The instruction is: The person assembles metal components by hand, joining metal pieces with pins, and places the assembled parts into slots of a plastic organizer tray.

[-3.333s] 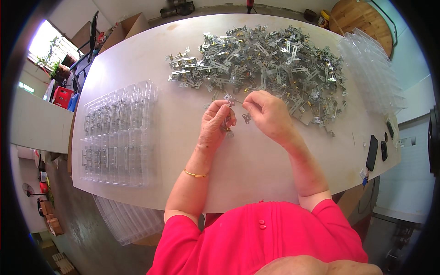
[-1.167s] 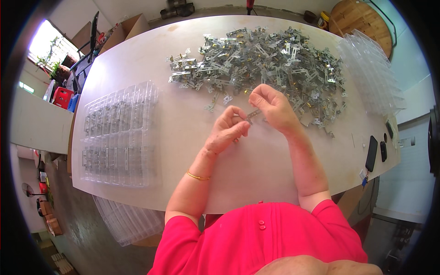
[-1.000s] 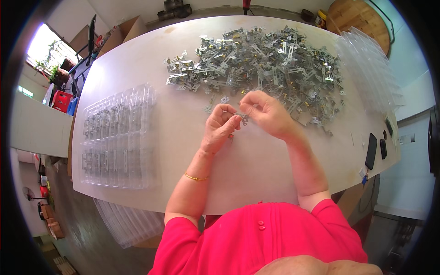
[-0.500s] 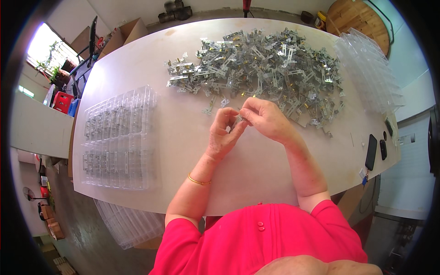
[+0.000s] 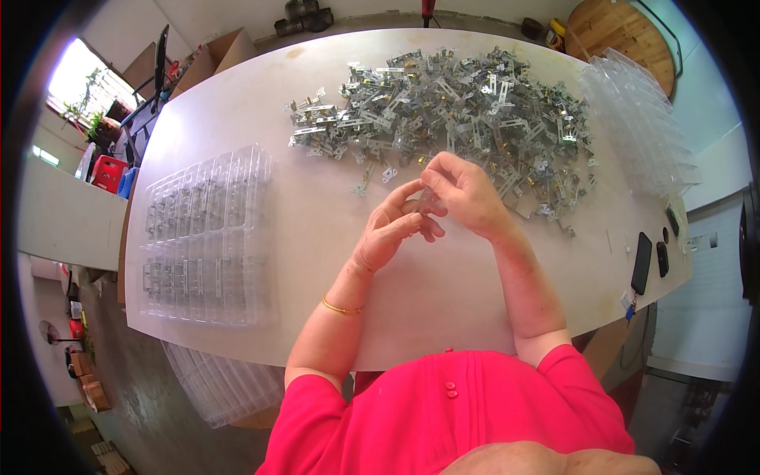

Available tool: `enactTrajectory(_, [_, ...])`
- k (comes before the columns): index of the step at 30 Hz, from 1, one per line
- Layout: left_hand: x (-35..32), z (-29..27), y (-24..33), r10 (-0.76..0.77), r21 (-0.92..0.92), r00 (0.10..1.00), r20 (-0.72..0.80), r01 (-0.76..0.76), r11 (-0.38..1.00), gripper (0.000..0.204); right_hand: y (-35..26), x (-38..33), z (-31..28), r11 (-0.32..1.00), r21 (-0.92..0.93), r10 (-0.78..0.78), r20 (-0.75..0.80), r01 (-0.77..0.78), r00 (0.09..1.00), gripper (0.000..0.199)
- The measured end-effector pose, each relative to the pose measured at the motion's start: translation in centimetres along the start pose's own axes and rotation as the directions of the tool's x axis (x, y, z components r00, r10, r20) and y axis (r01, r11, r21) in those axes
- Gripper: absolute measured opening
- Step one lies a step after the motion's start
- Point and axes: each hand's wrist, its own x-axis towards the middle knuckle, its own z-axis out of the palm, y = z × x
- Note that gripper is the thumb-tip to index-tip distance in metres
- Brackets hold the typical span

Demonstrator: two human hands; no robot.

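Observation:
A small metal bracket [image 5: 428, 203] hangs in front of me, low over the table and just on the near side of the pile. Thumb and forefinger of my right hand [image 5: 469, 198] pinch its upper end. My left hand [image 5: 388, 233] is half opened beside it, the fingers loosely spread behind the bracket and the thumb apart from them. Whether the left fingertips touch the metal is hard to make out. Beyond both hands lies a large heap of similar metal brackets [image 5: 443, 111], some with brass-coloured bits.
To the left, a clear plastic tray [image 5: 260, 207] holds rows of brackets in its slots. Stacked clear trays [image 5: 637, 127] stand at the right edge, near a black phone [image 5: 641, 263]. More clear trays [image 5: 222, 388] sit below the table's left front edge.
My left hand has loosened from a closed grip, its fingers spreading apart. The right hand has shifted slightly away from me, and more of the bracket shows between the hands.

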Motion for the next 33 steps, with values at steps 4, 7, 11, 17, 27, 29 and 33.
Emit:
enactTrajectory(4, [0.1,-0.1,-0.6,0.038,-0.042,0.999,-0.039,-0.039,0.998,0.058,1.0,0.4,0.2,0.873,-0.357,-0.413,-0.174,0.333,0.894,0.014])
enactTrajectory(7, [0.2,-0.9,-1.0,0.125,-0.112,0.992,-0.03,-0.128,0.985,0.054,-0.3,-0.2,0.1,0.938,-0.305,-0.239,-0.22,0.167,0.946,0.013])
enactTrajectory(11, [0.2,-1.1,-1.0,0.163,-0.167,0.983,-0.089,-0.176,0.97,0.059,-1.6,-1.0,0.2,0.961,-0.267,-0.108,-0.13,0.07,0.986,0.013])
enactTrajectory(17, [0.3,-1.3,-0.9,0.179,-0.174,0.976,-0.125,-0.2,0.964,0.062,-1.5,-1.5,0.9,0.939,-0.327,-0.121,-0.014,0.109,0.993,0.015])
enactTrajectory(27, [0.5,-1.5,-0.9,0.186,-0.08,0.975,-0.119,-0.196,0.977,0.066,-1.3,-1.6,1.5,0.839,-0.502,-0.237,0.007,0.208,0.971,0.009])
enactTrajectory(29, [0.5,-1.4,-0.8,0.189,-0.059,0.973,-0.131,-0.198,0.978,0.066,-1.6,-1.9,1.6,0.829,-0.519,-0.231,0.019,0.207,0.973,0.008])
enactTrajectory(33, [0.6,-1.2,-1.1,0.202,0.066,0.968,-0.147,-0.194,0.979,0.068,-1.5,-2.2,1.5,0.749,-0.616,-0.235,0.1,0.245,0.967,0.008])
